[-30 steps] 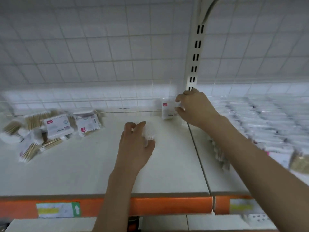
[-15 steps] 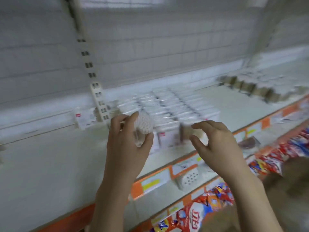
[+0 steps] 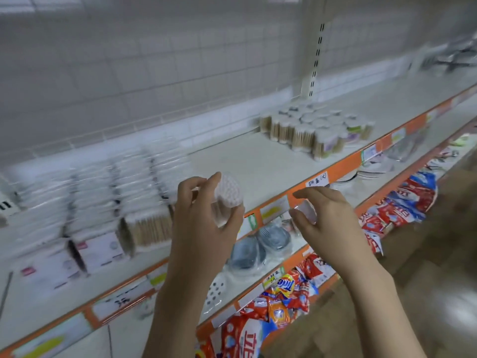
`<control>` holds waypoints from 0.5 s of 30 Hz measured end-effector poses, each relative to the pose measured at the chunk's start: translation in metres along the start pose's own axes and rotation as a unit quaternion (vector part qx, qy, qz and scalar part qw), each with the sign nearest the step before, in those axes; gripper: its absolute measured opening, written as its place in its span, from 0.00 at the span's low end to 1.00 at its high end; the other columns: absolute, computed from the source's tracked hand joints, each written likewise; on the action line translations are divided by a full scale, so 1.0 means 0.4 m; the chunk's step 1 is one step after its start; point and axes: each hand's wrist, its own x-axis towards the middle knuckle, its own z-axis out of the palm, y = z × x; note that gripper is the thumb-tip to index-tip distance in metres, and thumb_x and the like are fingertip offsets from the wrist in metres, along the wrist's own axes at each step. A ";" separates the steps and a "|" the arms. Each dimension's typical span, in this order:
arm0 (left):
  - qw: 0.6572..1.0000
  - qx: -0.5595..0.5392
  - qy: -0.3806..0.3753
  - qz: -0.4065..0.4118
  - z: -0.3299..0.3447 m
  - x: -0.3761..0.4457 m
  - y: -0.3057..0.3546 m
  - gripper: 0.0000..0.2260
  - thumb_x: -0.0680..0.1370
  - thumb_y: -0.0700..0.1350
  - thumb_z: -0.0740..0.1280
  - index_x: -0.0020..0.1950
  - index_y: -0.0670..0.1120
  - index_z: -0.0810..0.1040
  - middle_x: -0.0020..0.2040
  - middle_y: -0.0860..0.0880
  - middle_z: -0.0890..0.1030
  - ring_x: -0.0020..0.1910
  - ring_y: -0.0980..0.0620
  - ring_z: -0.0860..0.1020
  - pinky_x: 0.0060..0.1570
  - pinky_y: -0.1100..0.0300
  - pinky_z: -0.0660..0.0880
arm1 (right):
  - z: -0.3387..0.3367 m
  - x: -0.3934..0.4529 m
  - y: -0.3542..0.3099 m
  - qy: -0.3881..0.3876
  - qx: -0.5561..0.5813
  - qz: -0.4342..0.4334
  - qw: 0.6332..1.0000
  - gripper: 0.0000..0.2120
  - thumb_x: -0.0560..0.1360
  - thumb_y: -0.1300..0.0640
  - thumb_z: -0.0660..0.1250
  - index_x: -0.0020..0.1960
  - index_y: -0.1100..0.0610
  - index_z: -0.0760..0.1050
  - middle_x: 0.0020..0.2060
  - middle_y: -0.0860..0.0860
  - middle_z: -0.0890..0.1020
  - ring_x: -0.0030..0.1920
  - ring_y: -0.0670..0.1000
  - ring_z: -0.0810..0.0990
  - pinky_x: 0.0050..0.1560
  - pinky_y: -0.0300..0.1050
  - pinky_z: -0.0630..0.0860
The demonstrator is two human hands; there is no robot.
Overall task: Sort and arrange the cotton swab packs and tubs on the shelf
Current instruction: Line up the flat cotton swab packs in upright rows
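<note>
The long white shelf with its orange price rail carries two sorted groups: rows of flat cotton swab packs at the left and a cluster of upright cotton swab tubs farther right, with bare shelf between them. A lower shelf below holds wrapped round items and, under that, red detergent bags.

The step in hand looks like carrying a stray tub to where it belongs. The left hand grips a clear round tub of swabs, tilted so the white cotton tips face the camera; it is held in the air in front of the shelf edge, just right of the packs and well apart from the tub cluster. The right hand hovers beside it, fingers loosely curved toward the tub but apart from it, holding nothing that I can make out.

Judging by the layout, the next move calls for a reach to the right, righting the tub and setting it upright against the cluster without knocking its neighbours.
</note>
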 end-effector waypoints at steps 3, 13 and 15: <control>1.000 -0.012 -0.003 -0.021 0.072 0.043 0.025 0.24 0.69 0.46 0.74 0.64 0.44 0.75 0.56 0.52 0.68 0.47 0.67 0.64 0.47 0.80 0.61 | -0.007 0.057 0.054 -0.012 0.002 -0.008 1.000 0.13 0.72 0.60 0.69 0.55 0.59 0.78 0.52 0.55 0.80 0.56 0.59 0.75 0.56 0.49 0.70; 0.997 -0.041 -0.028 -0.051 0.327 0.228 0.029 0.25 0.70 0.46 0.73 0.66 0.47 0.73 0.57 0.51 0.68 0.49 0.57 0.70 0.51 0.69 0.65 | -0.015 0.248 0.232 -0.047 -0.045 0.009 0.998 0.15 0.74 0.56 0.67 0.59 0.58 0.76 0.56 0.54 0.79 0.59 0.57 0.73 0.58 0.49 0.68; 0.997 -0.024 -0.053 -0.053 0.364 0.271 0.015 0.25 0.70 0.46 0.73 0.66 0.46 0.73 0.59 0.48 0.69 0.55 0.52 0.72 0.53 0.68 0.64 | -0.015 0.288 0.257 -0.048 -0.054 0.009 0.997 0.15 0.74 0.56 0.67 0.59 0.58 0.76 0.56 0.54 0.79 0.58 0.57 0.73 0.57 0.49 0.70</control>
